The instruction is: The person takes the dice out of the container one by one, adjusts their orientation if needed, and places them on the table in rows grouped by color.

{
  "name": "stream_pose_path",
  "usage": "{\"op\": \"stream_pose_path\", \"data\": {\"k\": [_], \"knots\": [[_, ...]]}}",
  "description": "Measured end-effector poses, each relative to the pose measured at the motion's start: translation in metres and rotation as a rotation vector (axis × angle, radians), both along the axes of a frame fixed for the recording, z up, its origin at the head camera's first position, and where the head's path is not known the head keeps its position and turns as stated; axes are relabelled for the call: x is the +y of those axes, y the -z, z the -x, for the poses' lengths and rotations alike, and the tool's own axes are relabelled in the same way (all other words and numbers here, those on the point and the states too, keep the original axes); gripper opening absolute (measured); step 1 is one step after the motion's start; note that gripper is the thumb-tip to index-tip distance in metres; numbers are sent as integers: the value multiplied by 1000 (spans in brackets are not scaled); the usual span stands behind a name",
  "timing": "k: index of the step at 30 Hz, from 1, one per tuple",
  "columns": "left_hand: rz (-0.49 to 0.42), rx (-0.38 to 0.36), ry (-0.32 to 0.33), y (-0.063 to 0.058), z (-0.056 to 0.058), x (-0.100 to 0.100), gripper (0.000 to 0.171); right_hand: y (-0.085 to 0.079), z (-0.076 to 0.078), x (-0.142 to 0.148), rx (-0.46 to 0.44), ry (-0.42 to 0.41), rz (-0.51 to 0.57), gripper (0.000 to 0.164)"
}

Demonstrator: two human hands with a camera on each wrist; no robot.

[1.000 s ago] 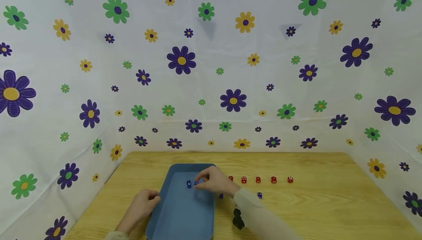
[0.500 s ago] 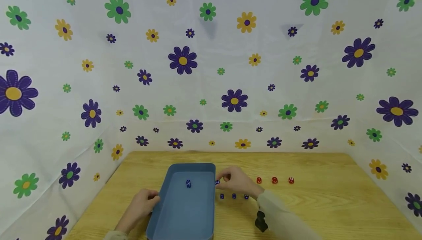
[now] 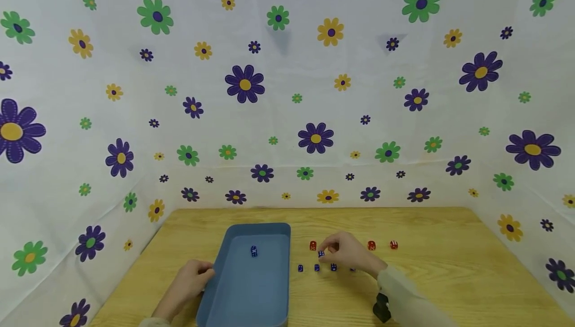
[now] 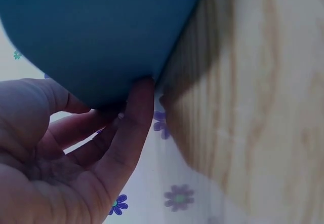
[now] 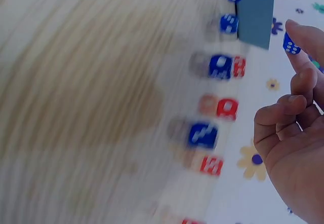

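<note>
My right hand pinches a blue die with white pips between thumb and index finger, over the table to the right of the tray. Below it in the head view runs a row of blue dice, the rightmost partly hidden by the hand. Behind that row stand red dice, some of them covered by the hand. My left hand holds the left side of the blue-grey tray; in the left wrist view its thumb and fingers grip the tray's edge. Another blue die lies inside the tray, toward its far end.
The wooden table extends to the right of the dice and in front of them. A white sheet printed with flowers hangs behind the table and along both sides. A dark device is strapped at the right wrist.
My right hand has lifted one blue die out of the tray and carried it right, over the tray's edge to the dice rows. The left hand has stayed at the tray.
</note>
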State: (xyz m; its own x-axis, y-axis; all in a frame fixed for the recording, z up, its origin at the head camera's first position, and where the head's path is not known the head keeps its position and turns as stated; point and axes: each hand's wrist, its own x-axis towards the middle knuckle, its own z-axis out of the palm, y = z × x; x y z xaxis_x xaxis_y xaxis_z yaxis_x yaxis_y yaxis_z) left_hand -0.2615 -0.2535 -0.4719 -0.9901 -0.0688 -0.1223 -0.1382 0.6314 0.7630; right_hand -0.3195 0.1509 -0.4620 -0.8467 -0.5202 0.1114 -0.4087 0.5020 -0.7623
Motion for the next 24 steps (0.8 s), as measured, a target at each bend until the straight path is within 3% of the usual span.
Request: {"op": "stream_pose_path", "data": {"k": [9,17,24], "knots": [[26,31,5,0,-1,1,24,5,0,47,-44,92,-20,17],[13,-9,10,-1,-2,-1,25,9,-5,87,-82,130,-14,19],[5,-1,36,-1,-2,1,28,14,-10,105,-102,193,-26,21]]}}
